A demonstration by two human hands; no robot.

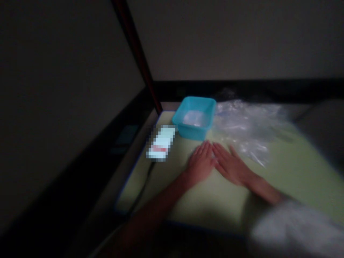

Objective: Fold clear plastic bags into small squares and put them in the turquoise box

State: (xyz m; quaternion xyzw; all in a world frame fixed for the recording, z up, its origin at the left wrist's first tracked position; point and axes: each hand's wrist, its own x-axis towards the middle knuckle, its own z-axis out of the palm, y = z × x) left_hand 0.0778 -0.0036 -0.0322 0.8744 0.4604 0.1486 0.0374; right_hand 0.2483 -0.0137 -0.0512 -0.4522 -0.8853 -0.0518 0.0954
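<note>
There is one left hand (200,163), one right hand (232,166), one turquoise tub (194,120), one green mat (285,172), one plastic heap (247,125) and one pale rectangle (160,142).

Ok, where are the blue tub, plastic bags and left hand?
blue tub (190,133), head view, front wall
plastic bags (247,125), head view, heap's middle
left hand (201,163), head view, its back

Green mat (295,172) carries teal tub (192,133), clear plastic (247,125), blurred card (161,143)
</note>
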